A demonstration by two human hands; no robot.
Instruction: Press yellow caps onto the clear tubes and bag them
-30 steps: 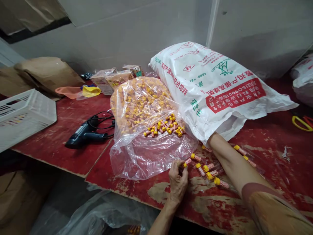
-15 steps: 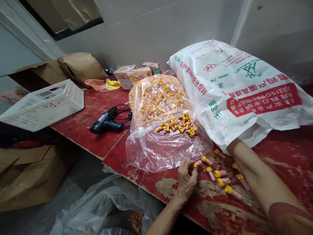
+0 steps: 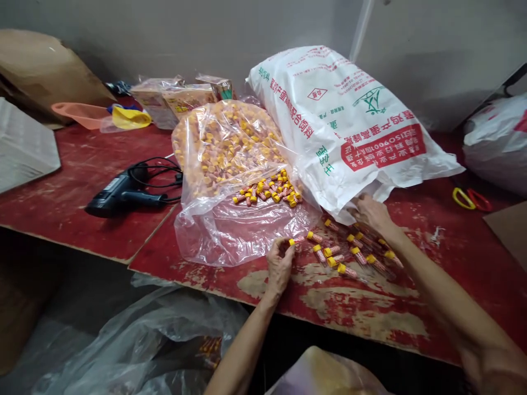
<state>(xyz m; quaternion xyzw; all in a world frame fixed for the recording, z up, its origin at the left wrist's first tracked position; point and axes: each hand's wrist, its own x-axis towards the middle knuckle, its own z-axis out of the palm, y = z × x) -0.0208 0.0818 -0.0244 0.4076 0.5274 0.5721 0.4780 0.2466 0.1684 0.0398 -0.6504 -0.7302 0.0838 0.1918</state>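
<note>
My left hand [image 3: 280,267] is closed, with thumb and fingers curled around the yellow cap of a small candy-filled tube [image 3: 298,240] near the table's front edge. At the open mouth of a white printed sack [image 3: 304,159] is my right hand [image 3: 375,215], its fingers bent, blurred and partly against the sack. Whether it grips anything is unclear. Between my hands lie several loose yellow-capped tubes [image 3: 347,270] with pink-and-white contents. Behind my left hand, a clear plastic bag [image 3: 242,233] holds a large heap of the same tubes.
A black heat gun [image 3: 123,192] with a coiled cord lies left on the worn red table [image 3: 82,148]. Behind it are an orange scoop [image 3: 84,114], packaged boxes [image 3: 189,99] and a white crate [image 3: 27,145]. Scissors [image 3: 471,199] lie at right. Clear plastic [image 3: 135,340] hangs below the edge.
My right hand has come out of the sack to its mouth. My left hand stays at the tube. The view has swung right, bringing the scissors and a white bag into sight.
</note>
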